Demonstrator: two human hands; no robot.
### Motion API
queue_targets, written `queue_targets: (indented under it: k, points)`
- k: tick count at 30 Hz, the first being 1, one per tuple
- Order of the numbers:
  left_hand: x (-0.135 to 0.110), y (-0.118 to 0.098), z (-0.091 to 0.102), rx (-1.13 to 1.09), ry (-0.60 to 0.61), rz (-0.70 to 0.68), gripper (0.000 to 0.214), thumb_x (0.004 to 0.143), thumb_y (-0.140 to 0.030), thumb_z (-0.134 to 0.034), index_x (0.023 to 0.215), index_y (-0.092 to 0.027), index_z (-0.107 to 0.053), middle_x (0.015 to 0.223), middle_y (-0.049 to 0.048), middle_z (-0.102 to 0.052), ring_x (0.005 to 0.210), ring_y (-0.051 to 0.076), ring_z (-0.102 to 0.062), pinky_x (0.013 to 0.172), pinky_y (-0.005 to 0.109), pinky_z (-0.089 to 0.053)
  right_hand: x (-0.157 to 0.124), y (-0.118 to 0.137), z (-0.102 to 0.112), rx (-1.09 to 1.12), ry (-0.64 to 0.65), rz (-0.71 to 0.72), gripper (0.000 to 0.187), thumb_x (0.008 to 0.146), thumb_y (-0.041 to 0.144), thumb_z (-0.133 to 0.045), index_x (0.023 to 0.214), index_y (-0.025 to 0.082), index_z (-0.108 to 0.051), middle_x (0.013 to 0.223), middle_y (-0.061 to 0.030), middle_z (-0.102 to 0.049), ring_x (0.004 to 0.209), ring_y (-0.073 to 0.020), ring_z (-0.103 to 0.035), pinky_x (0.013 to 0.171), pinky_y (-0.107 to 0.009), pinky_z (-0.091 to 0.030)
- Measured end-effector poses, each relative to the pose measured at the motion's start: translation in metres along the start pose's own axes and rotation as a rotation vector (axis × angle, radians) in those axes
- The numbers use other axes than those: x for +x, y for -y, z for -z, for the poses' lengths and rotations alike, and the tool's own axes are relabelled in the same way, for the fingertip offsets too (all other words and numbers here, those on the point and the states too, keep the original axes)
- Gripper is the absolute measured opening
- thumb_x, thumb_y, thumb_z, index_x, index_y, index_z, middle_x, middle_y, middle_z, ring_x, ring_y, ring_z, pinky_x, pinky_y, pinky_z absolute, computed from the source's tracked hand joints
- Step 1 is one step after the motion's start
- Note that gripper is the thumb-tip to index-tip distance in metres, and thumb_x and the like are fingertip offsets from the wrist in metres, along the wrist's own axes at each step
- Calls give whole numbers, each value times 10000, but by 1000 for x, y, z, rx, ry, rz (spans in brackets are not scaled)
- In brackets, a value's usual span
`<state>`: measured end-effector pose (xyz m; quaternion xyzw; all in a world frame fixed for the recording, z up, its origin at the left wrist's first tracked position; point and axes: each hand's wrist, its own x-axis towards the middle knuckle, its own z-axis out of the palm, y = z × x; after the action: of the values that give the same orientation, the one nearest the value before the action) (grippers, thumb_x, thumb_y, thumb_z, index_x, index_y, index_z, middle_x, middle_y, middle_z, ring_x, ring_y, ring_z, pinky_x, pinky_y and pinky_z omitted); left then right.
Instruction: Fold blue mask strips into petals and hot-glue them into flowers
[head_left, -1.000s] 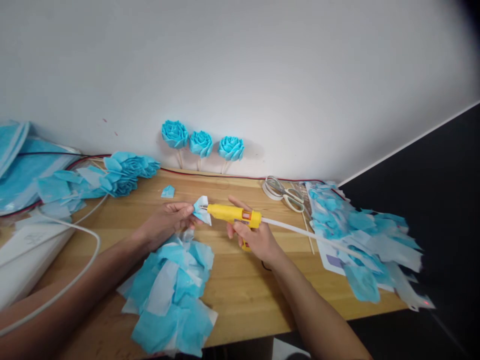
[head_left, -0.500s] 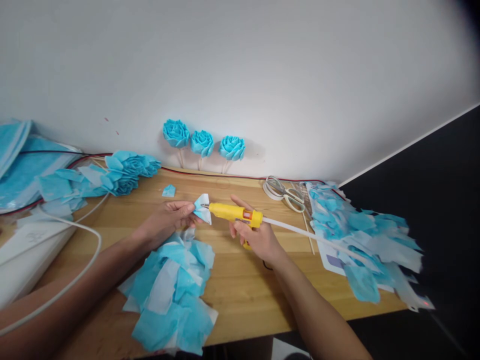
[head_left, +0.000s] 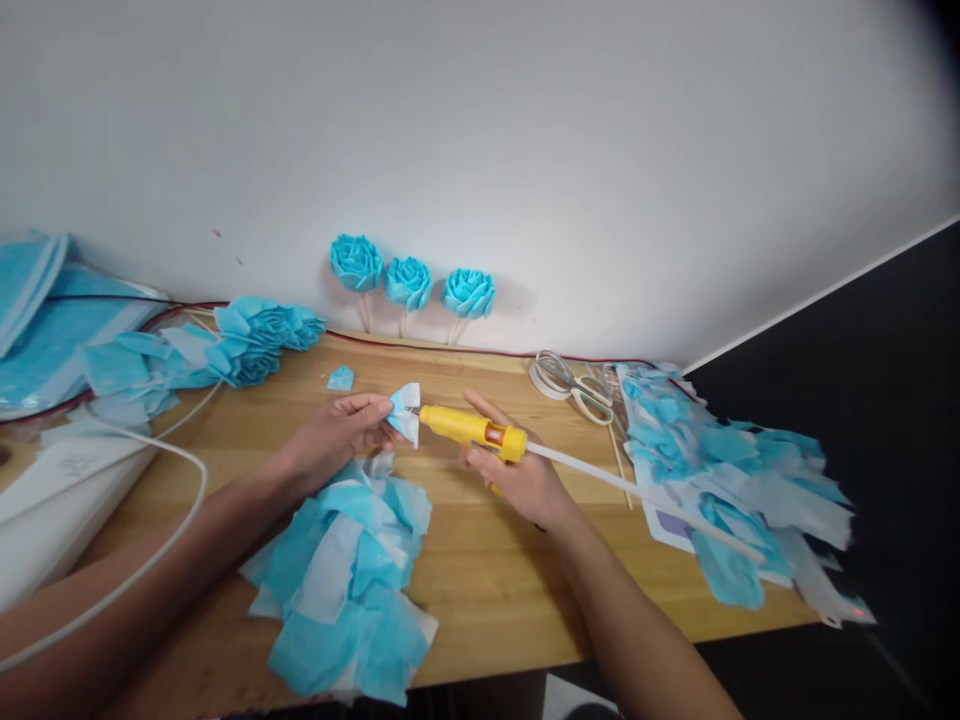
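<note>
My left hand [head_left: 339, 432] pinches a small folded blue paper piece [head_left: 406, 411] above the wooden table [head_left: 487, 560]. Gripped in my right hand [head_left: 517, 478] is a yellow glue gun [head_left: 472, 430], with a long white glue stick [head_left: 637, 492] trailing from its back to the right. The gun's nozzle touches the folded paper piece. Just below my left hand lies a heap of cut blue and white paper squares [head_left: 349, 580].
Three blue paper roses on sticks [head_left: 409, 285] lean against the white wall. More paper flowers [head_left: 255, 340] lie at the back left. White scissors [head_left: 574, 385], thin sticks and a spread of blue paper pieces [head_left: 720, 470] sit at the right. A white cable [head_left: 150, 450] runs on the left.
The glue gun's rear has tipped slightly downward and my right hand has shifted a little right. The paper piece stays at the nozzle.
</note>
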<state>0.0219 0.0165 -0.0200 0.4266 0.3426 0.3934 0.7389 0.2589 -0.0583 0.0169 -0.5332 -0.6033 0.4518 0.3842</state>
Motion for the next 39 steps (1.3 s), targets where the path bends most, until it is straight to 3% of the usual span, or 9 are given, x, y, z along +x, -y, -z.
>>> queue_targets:
  k: [8,19,26,31,39]
  points:
    - [0,-5,-5,-71,-59,-26,342,646,-438,-880,744,-135,-754,696,61,-724,634,141,-636,560,215,-502,2,5,-1,142,61,-33,800,845,409,-632,1540,158,-324,786,-25,-670,566,-101,-493,478,-209,-426]
    - [-3,-8,-7,-19,-56,-38,291,710,-405,-832,753,-130,-747,710,74,-728,638,161,-640,589,254,-511,2,7,-7,149,70,-51,741,846,343,-608,1530,206,-358,694,27,-588,521,-78,-417,473,-202,-380]
    - [-3,-6,-6,-12,-1,-50,377,713,-512,-814,747,-142,-752,728,94,-743,650,181,-663,604,270,-536,3,5,-7,153,49,-50,753,836,330,-618,1530,199,-355,696,38,-570,512,-72,-419,471,-202,-380]
    - [-3,-5,-2,-34,33,-44,362,666,-444,-870,850,-148,-772,759,86,-755,687,169,-673,623,247,-550,3,4,-5,131,21,-85,769,838,321,-623,1540,204,-335,684,44,-577,506,-72,-426,466,-199,-375]
    - [-3,-7,-6,-14,-25,-22,306,612,-307,-909,872,-199,-790,781,42,-754,676,152,-675,630,242,-558,3,0,-3,101,31,-65,735,857,353,-629,1527,210,-365,677,49,-581,498,-67,-414,469,-199,-367]
